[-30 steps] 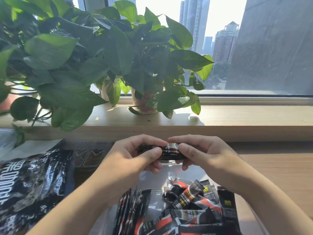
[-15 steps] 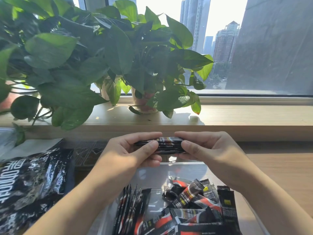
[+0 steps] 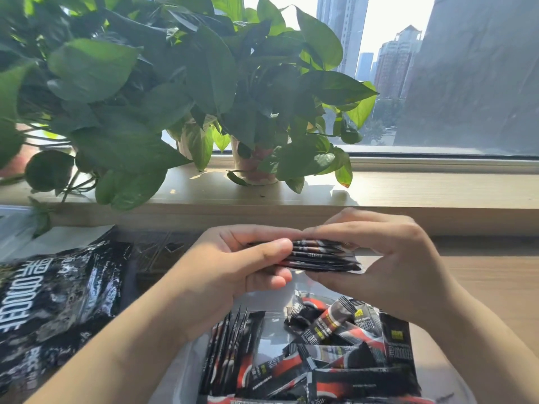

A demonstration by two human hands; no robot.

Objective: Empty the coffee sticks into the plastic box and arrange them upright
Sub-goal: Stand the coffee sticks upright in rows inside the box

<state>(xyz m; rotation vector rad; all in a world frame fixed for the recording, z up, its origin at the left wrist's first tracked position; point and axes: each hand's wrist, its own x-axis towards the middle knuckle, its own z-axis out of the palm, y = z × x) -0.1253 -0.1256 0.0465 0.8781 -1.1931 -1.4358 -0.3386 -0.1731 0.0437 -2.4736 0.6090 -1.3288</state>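
— Holding what?
— My left hand (image 3: 233,263) and right hand (image 3: 388,258) pinch 1 bundle of coffee sticks (image 3: 320,256), long axis sideways, above the plastic box (image 3: 272,300). Its standing row (image 3: 230,351) lies nearer my left.

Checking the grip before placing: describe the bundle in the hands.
The bundle is several thin, glossy black sticks with red and white print, stacked flat and lying level, edges toward the camera. The left hand pinches its left end, the right hand its right end. It is held above the box, touching nothing else.
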